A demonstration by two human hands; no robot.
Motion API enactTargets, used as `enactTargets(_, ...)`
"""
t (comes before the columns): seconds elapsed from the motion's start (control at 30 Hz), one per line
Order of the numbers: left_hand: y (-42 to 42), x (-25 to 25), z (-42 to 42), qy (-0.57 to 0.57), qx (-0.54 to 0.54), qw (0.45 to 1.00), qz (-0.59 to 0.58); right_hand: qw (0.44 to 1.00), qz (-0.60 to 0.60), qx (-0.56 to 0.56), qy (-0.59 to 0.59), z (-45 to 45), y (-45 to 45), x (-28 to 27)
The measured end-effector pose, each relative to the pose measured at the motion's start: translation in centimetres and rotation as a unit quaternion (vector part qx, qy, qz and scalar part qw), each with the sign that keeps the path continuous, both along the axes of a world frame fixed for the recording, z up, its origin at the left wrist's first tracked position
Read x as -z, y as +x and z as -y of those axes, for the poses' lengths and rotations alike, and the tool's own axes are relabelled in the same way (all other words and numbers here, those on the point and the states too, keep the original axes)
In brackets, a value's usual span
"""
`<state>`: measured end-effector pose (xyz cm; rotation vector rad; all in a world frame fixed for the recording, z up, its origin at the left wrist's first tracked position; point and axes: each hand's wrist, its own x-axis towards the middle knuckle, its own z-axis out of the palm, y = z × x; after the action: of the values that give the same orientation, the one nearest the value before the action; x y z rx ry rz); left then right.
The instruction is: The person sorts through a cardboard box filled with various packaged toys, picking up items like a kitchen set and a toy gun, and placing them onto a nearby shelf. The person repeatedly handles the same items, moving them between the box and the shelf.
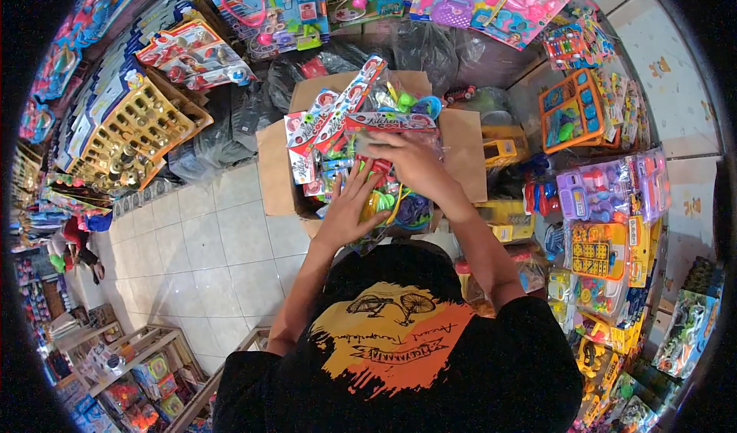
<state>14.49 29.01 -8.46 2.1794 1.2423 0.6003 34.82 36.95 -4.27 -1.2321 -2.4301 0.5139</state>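
Observation:
An opened cardboard box [465, 156] stands before me, its flaps folded outwards. It is heaped with clear plastic bags of toy kitchenware [403, 100], topped by printed header cards [397, 121] that bear writing. My left hand [352, 205] lies on the near bags with its fingers spread. Beside it are a pack with yellow and green pieces [381, 202] and one with dark purple pieces [413, 211]. My right hand [410, 159] reaches across the middle of the heap, touching the bags just below a header card. Whether its fingers grip a bag is unclear.
Gold toy utensil cards [135, 130] hang at the left, above grey tiled floor [230, 243]. Dark plastic bags [426, 44] lie behind the box. Packaged toys [599, 249] line the right wall. A wooden rack [138, 346] stands lower left. A person's foot [98, 270] shows far left.

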Motion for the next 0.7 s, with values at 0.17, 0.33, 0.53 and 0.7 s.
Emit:
enactTargets(0.17,0.1,0.0,0.0,-0.011,0.001,1.0,-0.012,0.999,0.022,0.034,0.013,-0.2,-1.7,0.8)
enactTargets(0.33,0.0,0.1,0.1,-0.008,-0.003,1.0,-0.003,0.998,0.05,-0.014,-0.044,-0.6,-0.4,0.1)
enactTargets(0.53,0.2,0.2,-0.1,0.001,-0.013,1.0,0.006,0.998,-0.046,0.028,-0.012,-0.5,4.2,-0.1)
enactTargets(0.7,0.2,0.4,-0.2,0.001,-0.003,1.0,0.005,0.993,-0.063,0.076,-0.069,0.2,6.0,0.1)
